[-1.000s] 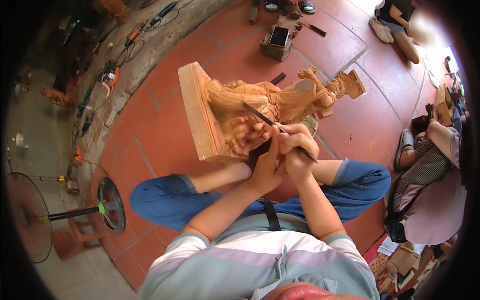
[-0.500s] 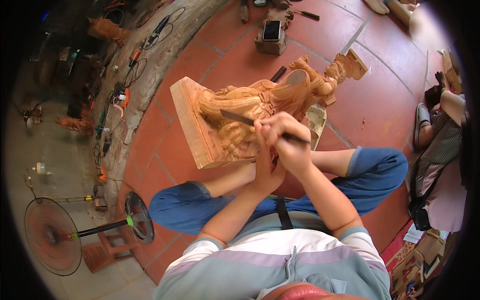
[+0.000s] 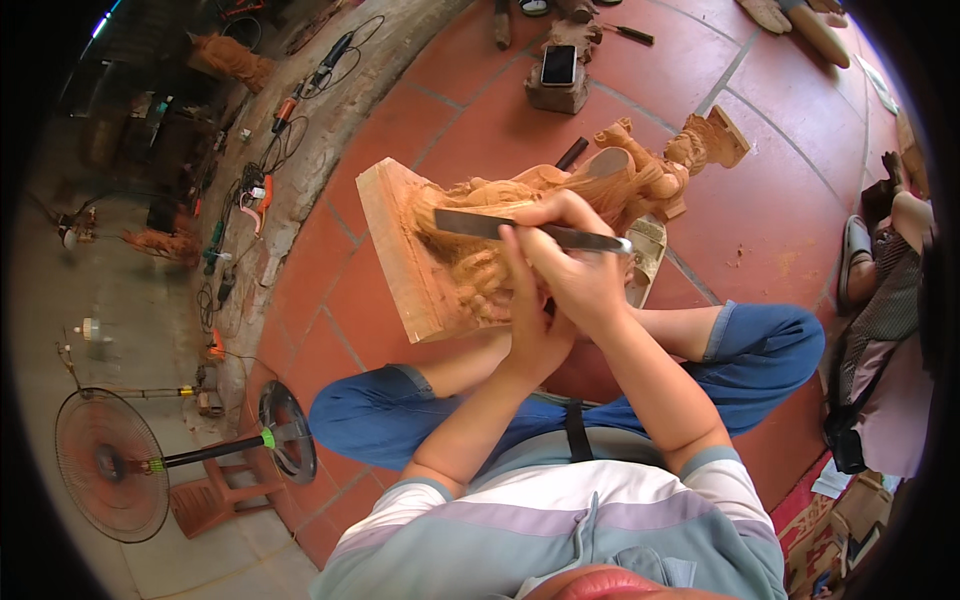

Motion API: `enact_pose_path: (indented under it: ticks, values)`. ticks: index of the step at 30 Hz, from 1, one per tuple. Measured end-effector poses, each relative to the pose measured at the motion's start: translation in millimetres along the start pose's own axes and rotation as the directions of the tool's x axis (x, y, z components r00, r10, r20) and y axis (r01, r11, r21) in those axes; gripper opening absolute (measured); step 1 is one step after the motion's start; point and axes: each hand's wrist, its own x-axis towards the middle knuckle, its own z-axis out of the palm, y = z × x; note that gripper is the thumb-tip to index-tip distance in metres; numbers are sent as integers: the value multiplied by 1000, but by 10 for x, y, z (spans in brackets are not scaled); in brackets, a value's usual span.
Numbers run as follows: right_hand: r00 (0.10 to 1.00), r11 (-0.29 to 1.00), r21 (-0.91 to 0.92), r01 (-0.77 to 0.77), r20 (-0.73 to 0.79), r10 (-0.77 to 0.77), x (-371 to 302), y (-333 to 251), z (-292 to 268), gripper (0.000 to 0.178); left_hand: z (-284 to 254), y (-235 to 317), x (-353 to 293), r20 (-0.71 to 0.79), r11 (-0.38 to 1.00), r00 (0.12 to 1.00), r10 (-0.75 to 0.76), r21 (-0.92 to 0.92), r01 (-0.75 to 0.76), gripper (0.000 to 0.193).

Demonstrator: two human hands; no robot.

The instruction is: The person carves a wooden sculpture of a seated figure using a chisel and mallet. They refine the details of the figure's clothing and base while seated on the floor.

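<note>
A carved wooden figure (image 3: 600, 180) lies on its side before my crossed legs, its thick square base (image 3: 395, 260) toward the left. Over its carved folds I hold a flat-bladed chisel (image 3: 468, 222), nearly level, the dark blade pointing left. My right hand (image 3: 580, 270) is closed around the chisel's rear part, whose pale end sticks out past the knuckles. One digit of my left hand (image 3: 535, 335) reaches up against the blade just ahead of the right hand. The left hand's other fingers are mostly hidden, and its wrist lies close under the right one.
Beyond the figure, a phone (image 3: 559, 66) rests on a wooden block (image 3: 556, 97). Power tools with tangled cords (image 3: 262, 190) line the ledge at left. A standing fan (image 3: 112, 465) and brown stool (image 3: 225, 500) are lower left. Another person's leg (image 3: 880, 330) shows at right.
The chisel has swung to nearly level and rolled, so its blade's broad face shows. My right hand has turned with it. The whole view has shifted slightly.
</note>
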Motion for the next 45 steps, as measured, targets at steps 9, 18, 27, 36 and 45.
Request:
enact_pose_path:
  ticks: [9, 18, 27, 36, 45]
  values:
    - [959, 975, 202, -96, -242, 145, 20, 74, -621, 3, 238, -64, 68, 363, 954, 923, -128, -210, 216, 92]
    - [955, 910, 331, -250, -71, 288, 216, 217, -858, 8, 287, -172, 140, 358, 956, 930, -80, -236, 173, 88]
    - [921, 882, 273, -384, 53, 385, 470, 112, -864, 6, 365, -14, 310, 309, 972, 937, -161, -114, 204, 89]
    - [929, 915, 164, -369, 106, 355, 575, 139, -917, 7, 448, -131, 387, 277, 963, 954, -117, -201, 177, 89]
    - [941, 944, 60, -325, 122, 317, 551, -22, -814, 6, 529, -213, 305, 191, 947, 968, -163, -246, 207, 91]
